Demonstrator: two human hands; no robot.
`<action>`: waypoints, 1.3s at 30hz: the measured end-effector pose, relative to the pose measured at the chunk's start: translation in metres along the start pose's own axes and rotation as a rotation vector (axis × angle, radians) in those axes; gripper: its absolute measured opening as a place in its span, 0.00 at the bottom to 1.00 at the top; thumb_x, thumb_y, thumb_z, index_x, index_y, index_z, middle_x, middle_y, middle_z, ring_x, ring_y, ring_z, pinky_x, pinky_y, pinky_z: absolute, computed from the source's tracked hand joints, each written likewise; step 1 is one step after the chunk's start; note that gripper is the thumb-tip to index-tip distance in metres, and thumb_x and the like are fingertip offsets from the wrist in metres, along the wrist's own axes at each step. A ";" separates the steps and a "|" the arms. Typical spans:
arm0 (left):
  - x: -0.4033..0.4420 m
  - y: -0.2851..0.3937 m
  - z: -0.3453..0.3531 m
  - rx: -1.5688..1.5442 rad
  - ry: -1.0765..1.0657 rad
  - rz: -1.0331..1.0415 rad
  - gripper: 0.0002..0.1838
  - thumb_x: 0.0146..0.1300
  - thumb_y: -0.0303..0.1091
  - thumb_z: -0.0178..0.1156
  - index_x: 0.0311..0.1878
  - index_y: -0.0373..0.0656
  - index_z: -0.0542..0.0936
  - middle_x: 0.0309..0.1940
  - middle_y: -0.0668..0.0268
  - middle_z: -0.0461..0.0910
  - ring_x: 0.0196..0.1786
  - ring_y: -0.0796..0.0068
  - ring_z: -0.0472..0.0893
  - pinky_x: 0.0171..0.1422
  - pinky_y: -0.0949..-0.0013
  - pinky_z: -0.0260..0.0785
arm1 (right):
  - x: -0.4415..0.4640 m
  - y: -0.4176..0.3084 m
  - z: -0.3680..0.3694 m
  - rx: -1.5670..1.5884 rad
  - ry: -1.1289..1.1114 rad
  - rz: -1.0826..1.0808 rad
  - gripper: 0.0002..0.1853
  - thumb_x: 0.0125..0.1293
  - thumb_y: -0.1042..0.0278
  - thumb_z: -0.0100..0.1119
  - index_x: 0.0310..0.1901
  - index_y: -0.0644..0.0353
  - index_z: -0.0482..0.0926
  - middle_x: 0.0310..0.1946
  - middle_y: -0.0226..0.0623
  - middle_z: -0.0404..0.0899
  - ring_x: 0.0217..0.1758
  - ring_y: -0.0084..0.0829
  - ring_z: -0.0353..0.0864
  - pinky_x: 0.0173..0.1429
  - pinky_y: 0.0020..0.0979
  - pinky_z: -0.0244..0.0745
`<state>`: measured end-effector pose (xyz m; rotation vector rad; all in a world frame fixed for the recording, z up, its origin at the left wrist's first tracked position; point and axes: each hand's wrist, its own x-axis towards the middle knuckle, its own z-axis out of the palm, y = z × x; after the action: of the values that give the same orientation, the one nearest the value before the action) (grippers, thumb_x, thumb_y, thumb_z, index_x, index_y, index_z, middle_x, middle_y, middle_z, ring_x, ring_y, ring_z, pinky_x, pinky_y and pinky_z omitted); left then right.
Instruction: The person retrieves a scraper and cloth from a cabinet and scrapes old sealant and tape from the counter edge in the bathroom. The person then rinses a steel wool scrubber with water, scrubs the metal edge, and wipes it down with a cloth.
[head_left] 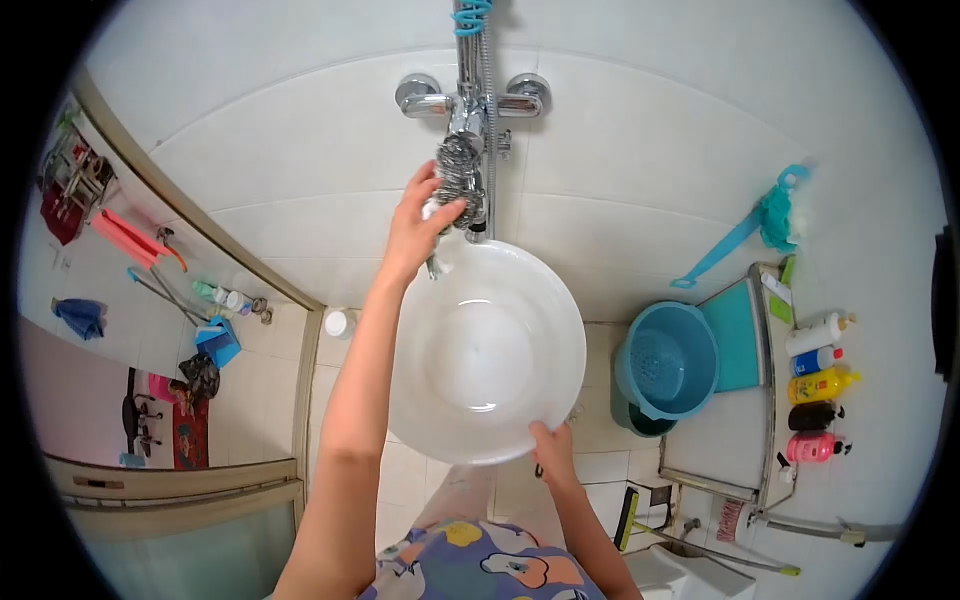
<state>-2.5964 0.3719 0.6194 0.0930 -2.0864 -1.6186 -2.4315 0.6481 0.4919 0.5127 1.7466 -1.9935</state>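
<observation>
My left hand [415, 225] reaches up beside the chrome faucet [468, 118], its fingers apart and close to a dark, coiled metallic scrubber-like thing [458, 168] on the faucet body. Whether the fingertips touch it is hard to tell. Below the spout is a large white basin [480, 350], which looks empty apart from light reflections. At the basin's lower right rim, my right hand [553, 448] grips the edge, fingers wrapped round the rim.
A blue bucket [668, 360] stands on the right beside a shelf with several bottles [822, 386]. A blue long-handled brush [735, 240] hangs on the right wall. A white container [340, 323] sits left of the basin, near the metal door frame [200, 220].
</observation>
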 end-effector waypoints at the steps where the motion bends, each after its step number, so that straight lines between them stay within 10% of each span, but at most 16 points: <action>1: 0.006 0.000 0.001 -0.044 -0.091 -0.059 0.21 0.57 0.35 0.64 0.53 0.35 0.76 0.54 0.64 0.74 0.56 0.74 0.72 0.60 0.71 0.63 | 0.001 -0.001 0.011 0.010 0.020 -0.011 0.09 0.56 0.69 0.54 0.35 0.66 0.75 0.17 0.27 0.69 0.13 0.17 0.61 0.14 0.23 0.53; 9: -0.002 0.019 0.011 -0.130 -0.199 -0.177 0.17 0.56 0.33 0.66 0.46 0.36 0.79 0.37 0.69 0.81 0.39 0.82 0.76 0.47 0.75 0.68 | 0.009 -0.032 0.040 0.129 0.092 0.036 0.09 0.56 0.70 0.54 0.35 0.67 0.74 0.17 0.27 0.67 0.11 0.17 0.58 0.13 0.23 0.48; 39: 0.014 0.025 -0.007 -0.106 -0.338 -0.193 0.21 0.53 0.33 0.67 0.49 0.32 0.79 0.35 0.66 0.82 0.36 0.82 0.78 0.44 0.76 0.69 | -0.004 -0.038 0.062 0.178 -0.002 0.203 0.06 0.56 0.71 0.55 0.33 0.61 0.71 0.20 0.25 0.65 0.12 0.14 0.54 0.14 0.20 0.44</action>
<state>-2.5998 0.3685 0.6484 -0.0184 -2.2921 -1.9734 -2.4483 0.5914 0.5334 0.7162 1.4586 -2.0110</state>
